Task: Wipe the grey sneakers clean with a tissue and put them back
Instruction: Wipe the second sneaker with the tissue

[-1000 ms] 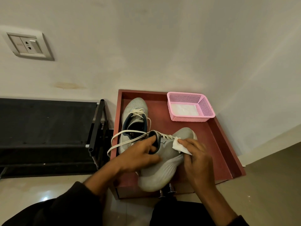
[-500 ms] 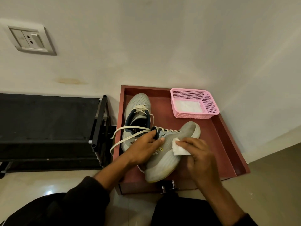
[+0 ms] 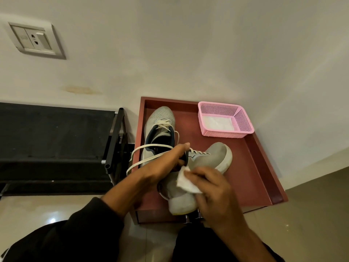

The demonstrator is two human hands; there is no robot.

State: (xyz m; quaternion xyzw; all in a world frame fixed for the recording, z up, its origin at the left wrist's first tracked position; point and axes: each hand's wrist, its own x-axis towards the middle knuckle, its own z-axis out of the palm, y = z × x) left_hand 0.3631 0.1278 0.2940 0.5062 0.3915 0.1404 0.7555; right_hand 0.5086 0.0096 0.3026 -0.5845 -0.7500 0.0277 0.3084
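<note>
Grey mesh sneaker with a white sole (image 3: 200, 167) is tipped on its side above the red wooden tray (image 3: 251, 167), heel toward the person. The left hand (image 3: 170, 163) grips it at the dark collar, fingers curled into the opening. The right hand (image 3: 211, 186) presses a folded white tissue (image 3: 186, 183) flat against the shoe's side near the heel, fingers bent over the paper.

To wipe well, I think the left hand should hold the shoe firm so it does not wobble. The right hand should rub in short strokes, then turn the tissue to a clean part. The long cream laces (image 3: 149, 154) hang loose and could get in the way.

The second grey sneaker (image 3: 160, 118) lies flat in the tray by its left wall. A pink plastic basket (image 3: 243, 118) sits in the far corner with more white tissues inside.

Any dirt is too hard to see in this dim light. Most of the heel is hidden under the right hand.
</note>
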